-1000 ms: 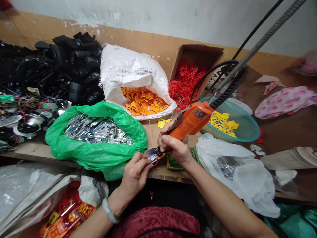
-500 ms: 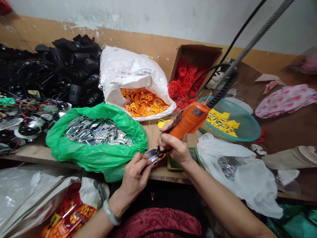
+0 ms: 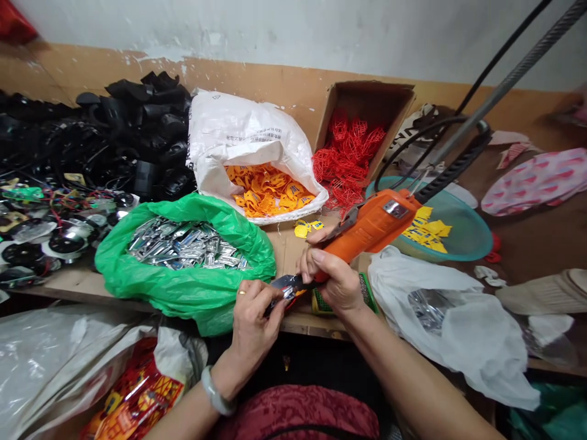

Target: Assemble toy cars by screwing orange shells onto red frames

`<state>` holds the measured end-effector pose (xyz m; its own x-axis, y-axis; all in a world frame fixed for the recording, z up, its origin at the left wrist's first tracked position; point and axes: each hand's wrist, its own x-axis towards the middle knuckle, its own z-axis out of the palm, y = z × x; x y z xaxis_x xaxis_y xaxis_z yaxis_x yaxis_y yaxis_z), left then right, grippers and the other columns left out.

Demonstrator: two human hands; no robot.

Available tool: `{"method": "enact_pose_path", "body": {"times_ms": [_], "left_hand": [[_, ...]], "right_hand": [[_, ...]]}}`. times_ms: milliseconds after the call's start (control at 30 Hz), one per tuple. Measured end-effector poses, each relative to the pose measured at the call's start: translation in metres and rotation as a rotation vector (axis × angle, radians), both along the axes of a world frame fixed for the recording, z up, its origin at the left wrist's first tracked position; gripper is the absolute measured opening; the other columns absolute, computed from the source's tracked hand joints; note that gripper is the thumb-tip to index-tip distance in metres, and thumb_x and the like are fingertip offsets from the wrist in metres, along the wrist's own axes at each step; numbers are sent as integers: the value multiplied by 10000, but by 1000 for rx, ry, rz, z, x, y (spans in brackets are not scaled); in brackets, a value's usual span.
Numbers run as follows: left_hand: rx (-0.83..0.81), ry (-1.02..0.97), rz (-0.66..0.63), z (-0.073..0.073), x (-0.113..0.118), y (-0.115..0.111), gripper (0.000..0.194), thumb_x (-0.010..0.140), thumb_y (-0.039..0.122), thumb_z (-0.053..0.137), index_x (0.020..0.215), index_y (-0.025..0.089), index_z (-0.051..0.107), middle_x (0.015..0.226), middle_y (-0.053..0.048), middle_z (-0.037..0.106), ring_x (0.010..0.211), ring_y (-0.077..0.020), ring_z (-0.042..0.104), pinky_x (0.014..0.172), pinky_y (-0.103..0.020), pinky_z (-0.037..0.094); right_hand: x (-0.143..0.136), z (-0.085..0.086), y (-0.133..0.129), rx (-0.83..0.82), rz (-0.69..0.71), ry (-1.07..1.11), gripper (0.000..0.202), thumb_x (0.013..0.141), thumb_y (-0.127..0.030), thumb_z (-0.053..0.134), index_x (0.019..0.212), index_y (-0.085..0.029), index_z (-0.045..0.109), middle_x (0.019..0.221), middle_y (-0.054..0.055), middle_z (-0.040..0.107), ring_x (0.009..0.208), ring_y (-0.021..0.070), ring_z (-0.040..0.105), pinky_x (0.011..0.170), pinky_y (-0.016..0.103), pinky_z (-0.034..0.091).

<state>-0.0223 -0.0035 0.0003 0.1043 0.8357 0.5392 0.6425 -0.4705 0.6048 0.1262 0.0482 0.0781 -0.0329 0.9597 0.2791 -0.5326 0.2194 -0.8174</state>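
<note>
My right hand (image 3: 337, 278) is wrapped round an orange electric screwdriver (image 3: 367, 226), which tilts down to the left from its cable and spring. Its dark tip meets a small silver and dark part (image 3: 288, 289), pinched in the fingers of my left hand (image 3: 257, 315). A bit of orange shows at the part's lower right edge; my fingers cover much of the rest. Just left of my left hand, a green plastic bag (image 3: 151, 293) lies open with many silver pieces (image 3: 188, 244) inside. Behind my right wrist sits a small green tray (image 3: 321, 302) of tiny metal pieces.
A white sack (image 3: 247, 119) of orange pieces stands behind, beside a cardboard box (image 3: 371, 95) of red wire-like parts. A teal bowl (image 3: 472, 235) holds yellow pieces. White plastic bags (image 3: 468, 354) hang over the right front edge. Black parts (image 3: 137, 122) pile up at left.
The screwdriver has tilted further over to the right, its back end lower. The left hand has turned slightly and still pinches the part. The whole view has shifted a little.
</note>
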Motion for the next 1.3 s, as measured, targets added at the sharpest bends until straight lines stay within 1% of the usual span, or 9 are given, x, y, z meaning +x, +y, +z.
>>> {"method": "enact_pose_path", "body": {"times_ms": [200, 300, 467, 700, 800, 1000, 1200, 1300], "left_hand": [[-66, -74, 10, -1, -1, 1, 62, 893, 218, 687, 832, 224, 699, 804, -24, 662, 810, -229, 568, 773, -391, 423], [-82, -115, 25, -1, 0, 1, 74, 878, 205, 700, 805, 222, 698, 793, -21, 657, 810, -228, 568, 779, -397, 412], [-102, -153, 36, -2, 2, 1, 121, 874, 180, 685, 760, 216, 672, 764, -16, 646, 805, -226, 569, 781, -399, 403], [-119, -145, 31, -2, 1, 3, 150, 862, 174, 681, 719, 214, 659, 745, -16, 641, 789, -226, 567, 801, -408, 405], [-105, -134, 38, -2, 1, 3, 146, 854, 163, 679, 720, 218, 660, 740, -13, 639, 779, -223, 567, 786, -400, 407], [-89, -112, 50, -2, 1, 3, 148, 850, 171, 673, 713, 228, 666, 734, -12, 646, 771, -221, 574, 769, -392, 422], [-73, -95, 38, -1, 1, 4, 147, 842, 154, 665, 716, 230, 659, 737, -18, 645, 773, -228, 576, 754, -394, 427], [-80, -87, 42, -1, 1, 4, 150, 838, 152, 676, 709, 225, 654, 735, -20, 643, 775, -231, 574, 755, -398, 422]], "right_hand": [[-8, -3, -3, -25, 8, 10, 203, 780, -290, 695, 945, -214, 605, 509, -85, 519, 406, 132, 497, 523, 315, 480], [-10, -4, -4, -9, 21, 20, 200, 788, -281, 694, 955, -219, 604, 509, -86, 527, 406, 130, 500, 526, 310, 477], [-13, -3, -4, -11, 11, 2, 153, 780, -286, 691, 885, -224, 599, 509, -83, 521, 401, 130, 499, 521, 317, 482], [-11, 4, -5, -16, -4, 20, 216, 754, -282, 692, 940, -215, 605, 492, -86, 521, 384, 136, 490, 524, 336, 494], [-10, 2, -6, 3, 13, 12, 195, 770, -268, 689, 941, -214, 612, 500, -81, 530, 392, 139, 496, 528, 338, 494], [-9, -4, -6, 25, 21, -41, 135, 808, -290, 688, 896, -227, 607, 528, -77, 522, 409, 136, 497, 521, 328, 494], [-9, -1, -9, 41, 70, -87, 132, 827, -287, 680, 917, -227, 604, 540, -71, 522, 434, 142, 507, 515, 319, 481], [-10, 0, -10, 57, 85, -75, 127, 827, -271, 679, 920, -231, 603, 538, -68, 530, 435, 144, 509, 499, 308, 469]]}}
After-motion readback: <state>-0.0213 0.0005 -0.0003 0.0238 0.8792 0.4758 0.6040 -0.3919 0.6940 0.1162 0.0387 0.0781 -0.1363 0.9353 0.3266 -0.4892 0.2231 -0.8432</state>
